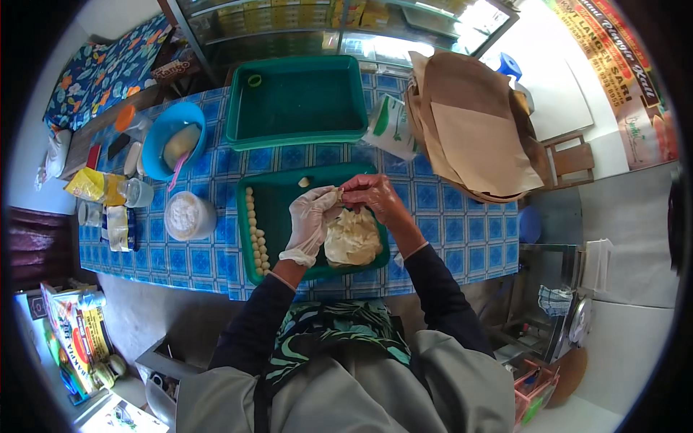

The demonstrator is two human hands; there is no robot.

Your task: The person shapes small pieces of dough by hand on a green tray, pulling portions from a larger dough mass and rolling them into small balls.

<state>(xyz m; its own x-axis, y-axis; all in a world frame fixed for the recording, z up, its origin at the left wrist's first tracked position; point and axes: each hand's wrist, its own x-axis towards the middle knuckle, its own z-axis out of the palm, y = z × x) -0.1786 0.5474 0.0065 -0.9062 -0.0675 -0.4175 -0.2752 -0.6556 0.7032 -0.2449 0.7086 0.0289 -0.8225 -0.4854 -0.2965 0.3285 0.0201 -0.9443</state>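
Note:
My left hand (310, 219), in a thin white glove, meets my bare right hand (375, 196) above a green tray (278, 180). Their fingertips pinch together on a small piece of dough (338, 193), mostly covered by the fingers. Below the right hand, a large pale mass of dough (352, 239) lies in the tray. Small dough balls (253, 224) line the tray's left side, doubled up toward the near end. One loose dough piece (304, 182) rests near the far side of the tray.
Behind stands an empty-looking green tray (296, 137) with a small green ring (254, 81) in it. At left are a blue bowl (155, 148) with dough and a pink spoon, and a tub of white powder (190, 216). A brown-paper-covered basket (473, 130) is at right.

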